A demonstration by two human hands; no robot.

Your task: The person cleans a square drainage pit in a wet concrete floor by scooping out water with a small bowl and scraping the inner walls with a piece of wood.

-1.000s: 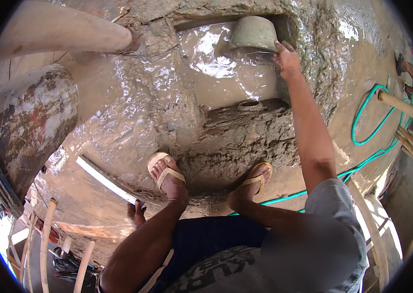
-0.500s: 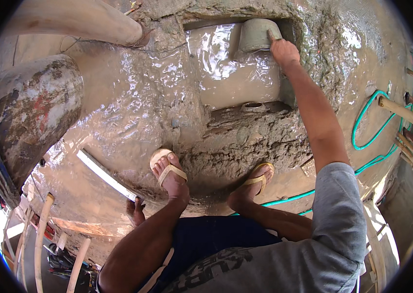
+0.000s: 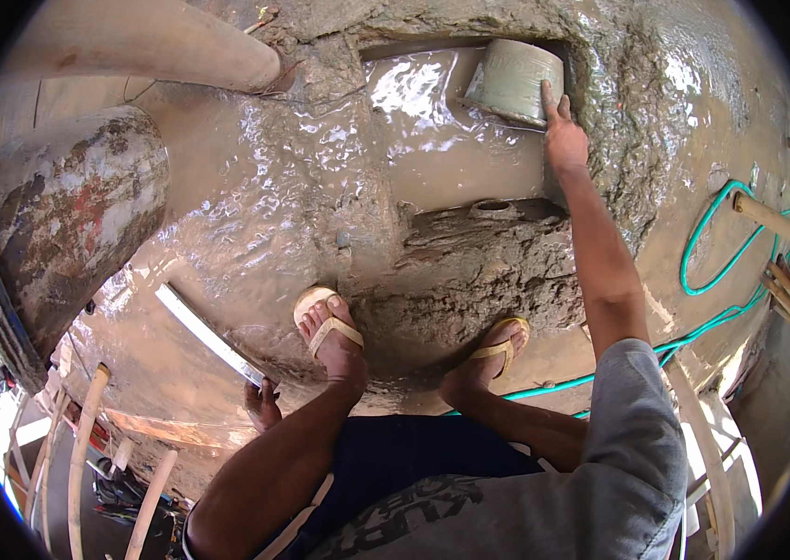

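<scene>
Head view: the right hand (image 3: 566, 142) is gripping a grey-green bucket (image 3: 521, 79) inside a rectangular pit (image 3: 555, 187).

The bucket is tilting at the pit's far right corner, its rim leaning toward the muddy water (image 3: 437, 168), with two fingers (image 3: 549, 93) pressing its outer wall. The left hand (image 3: 262, 408) is resting at the near end of a straight pale bar (image 3: 208, 334) that is lying on the muddy floor (image 3: 227, 224); whether it is gripping, I cannot tell. A teal hose (image 3: 544, 386) is trailing toward the floor's right edge.
</scene>
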